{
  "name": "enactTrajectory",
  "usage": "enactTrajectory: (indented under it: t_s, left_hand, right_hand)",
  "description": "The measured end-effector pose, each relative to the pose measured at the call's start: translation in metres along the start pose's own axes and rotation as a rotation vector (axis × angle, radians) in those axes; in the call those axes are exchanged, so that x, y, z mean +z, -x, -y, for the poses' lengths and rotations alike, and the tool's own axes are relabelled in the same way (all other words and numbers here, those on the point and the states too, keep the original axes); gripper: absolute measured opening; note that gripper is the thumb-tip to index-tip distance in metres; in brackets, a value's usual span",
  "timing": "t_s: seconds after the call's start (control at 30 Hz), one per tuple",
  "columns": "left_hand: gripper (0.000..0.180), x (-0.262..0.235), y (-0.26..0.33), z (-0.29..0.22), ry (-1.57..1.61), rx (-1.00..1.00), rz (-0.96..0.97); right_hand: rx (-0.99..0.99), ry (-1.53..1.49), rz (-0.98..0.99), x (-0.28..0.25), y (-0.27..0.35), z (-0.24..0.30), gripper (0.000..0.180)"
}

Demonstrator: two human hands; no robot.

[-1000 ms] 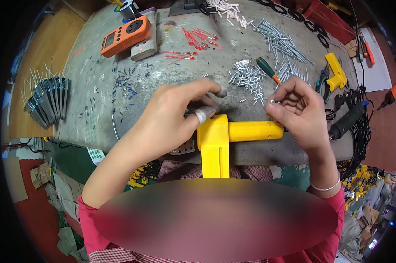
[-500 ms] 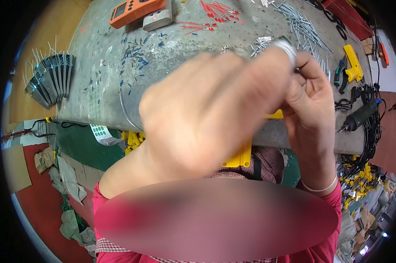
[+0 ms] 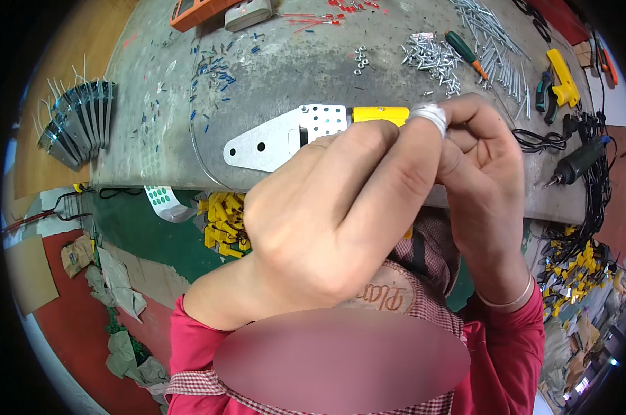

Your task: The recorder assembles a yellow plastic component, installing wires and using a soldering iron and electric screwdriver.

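Note:
My left hand (image 3: 327, 200) is raised close to the view with its fingers curled, a white wrapping (image 3: 430, 116) round one fingertip. My right hand (image 3: 484, 155) meets it there, thumb and fingers bent together in a pinch. Whatever lies between the fingertips is too small or hidden to make out. Behind my left hand shows a flat, tapered metal plate (image 3: 254, 146) with two dark holes. A perforated metal piece (image 3: 325, 119) and a yellow plastic part (image 3: 380, 114) adjoin it; my hand covers the rest, and whether it touches them I cannot tell.
Loose screws (image 3: 434, 63), a green-and-orange screwdriver (image 3: 466, 54) and nuts (image 3: 360, 61) lie beyond the hands. At right are a yellow handle (image 3: 562, 77), pliers (image 3: 547, 97) and a dark power screwdriver (image 3: 579, 162). Metal plates with wires (image 3: 81, 124) stand left; small blue parts (image 3: 216, 77) are scattered nearby.
Both hands remain together at the fingertips, and my left hand has turned slightly. The metal plate, perforated piece and screwdriver, largely covered before, now show. The whole view has shifted a little.

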State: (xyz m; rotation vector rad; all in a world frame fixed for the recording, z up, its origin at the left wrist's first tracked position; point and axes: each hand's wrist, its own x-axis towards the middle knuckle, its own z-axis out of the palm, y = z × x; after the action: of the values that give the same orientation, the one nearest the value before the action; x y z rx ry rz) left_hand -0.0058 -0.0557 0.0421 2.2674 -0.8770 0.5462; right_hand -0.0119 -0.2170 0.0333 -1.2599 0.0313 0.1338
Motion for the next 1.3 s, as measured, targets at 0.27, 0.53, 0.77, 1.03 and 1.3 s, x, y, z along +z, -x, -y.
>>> enactTrajectory:
  t_s: [0.27,0.53,0.77,1.03,1.3]
  left_hand:
    - [0.038,0.007,0.007,0.004,0.069,-0.128,-0.138]
    - [0.046,-0.017,0.039,0.004,0.328,-0.158,0.189]
    - [0.055,-0.012,0.042,0.001,0.258,-0.017,0.174]
    - [0.053,-0.015,0.039,0.003,0.337,-0.227,0.272]
    - [0.033,0.051,-0.076,0.053,0.105,-0.012,0.334]
  right_hand:
    - [-0.298,0.193,-0.054,0.011,0.003,-0.018,0.019]
    - [-0.217,0.827,0.097,-0.014,0.043,0.001,0.012]
    - [-0.197,1.014,0.245,-0.014,0.049,0.006,0.016]
    - [-0.031,0.734,0.108,-0.035,0.047,0.014,0.019]
    - [-0.152,0.951,-0.329,-0.083,0.043,0.022,0.014]
